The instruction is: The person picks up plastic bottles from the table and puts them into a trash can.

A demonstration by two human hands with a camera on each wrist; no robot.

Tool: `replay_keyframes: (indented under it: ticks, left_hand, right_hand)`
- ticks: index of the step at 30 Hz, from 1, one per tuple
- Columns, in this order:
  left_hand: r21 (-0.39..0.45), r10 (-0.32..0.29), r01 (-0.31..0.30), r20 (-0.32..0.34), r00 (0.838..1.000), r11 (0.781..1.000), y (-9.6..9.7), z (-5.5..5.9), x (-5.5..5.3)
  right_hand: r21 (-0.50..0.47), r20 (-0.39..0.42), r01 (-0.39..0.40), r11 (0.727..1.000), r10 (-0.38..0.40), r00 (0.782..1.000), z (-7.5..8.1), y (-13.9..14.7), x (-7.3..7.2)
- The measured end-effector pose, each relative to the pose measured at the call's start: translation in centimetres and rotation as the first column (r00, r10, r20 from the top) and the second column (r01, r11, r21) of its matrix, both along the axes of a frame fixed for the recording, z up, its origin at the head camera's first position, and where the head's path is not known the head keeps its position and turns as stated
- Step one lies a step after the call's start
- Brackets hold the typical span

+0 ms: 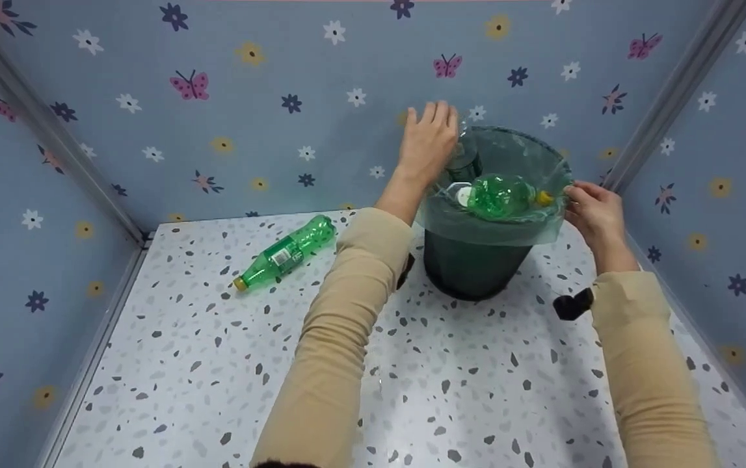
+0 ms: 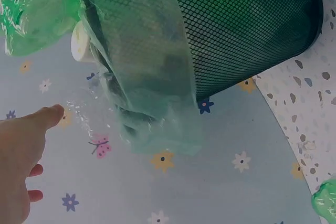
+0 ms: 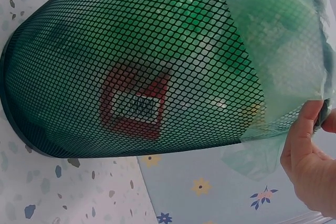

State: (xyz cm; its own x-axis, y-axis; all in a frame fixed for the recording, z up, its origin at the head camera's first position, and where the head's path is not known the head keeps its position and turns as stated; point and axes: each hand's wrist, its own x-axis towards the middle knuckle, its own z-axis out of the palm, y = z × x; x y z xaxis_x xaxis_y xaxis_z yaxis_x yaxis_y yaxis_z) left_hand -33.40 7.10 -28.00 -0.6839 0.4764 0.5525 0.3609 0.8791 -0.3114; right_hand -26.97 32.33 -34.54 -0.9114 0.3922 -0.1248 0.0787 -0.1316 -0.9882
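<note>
A dark mesh trash can (image 1: 473, 266) stands upright, lined with a translucent green bag (image 1: 496, 233) folded over its rim. My right hand (image 1: 597, 211) pinches the lined rim on the right side, thumb and fingers on either side of it in the right wrist view. At the left rim is my left hand (image 1: 430, 140), its thumb (image 2: 48, 116) extended and apart from the bag in the left wrist view. A clear plastic bottle (image 1: 465, 164) stands in the can beside that hand. Across the top lies a green bottle (image 1: 501, 196) with a yellow cap, near a white cap (image 2: 80, 43).
Another green bottle (image 1: 287, 253) with a yellow cap lies on the speckled floor (image 1: 216, 364), left of the can. Patterned walls (image 1: 320, 130) close in the back and both sides. Through the mesh shows a red label (image 3: 134, 100) with a barcode.
</note>
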Motion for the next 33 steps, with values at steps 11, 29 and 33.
replay_keyframes:
  ticks: [11,29,33]
  left_hand:
    - [0.228,0.015,-0.059,0.189,0.982,0.972,-5.5,-2.8,-0.1]
    - [0.493,0.015,-0.235,0.409,0.912,0.838,-15.0,-11.4,1.1]
    - [0.490,0.031,-0.287,0.466,0.884,0.823,-16.7,-13.5,1.3]
  right_hand:
    - [0.004,0.024,-0.003,1.000,0.003,1.000,0.1,-0.1,0.0]
    - [-0.006,-0.021,-0.001,1.000,0.000,1.000,0.0,-0.1,0.2]
    - [-0.014,-0.017,-0.016,1.000,0.015,1.000,0.2,0.0,0.4]
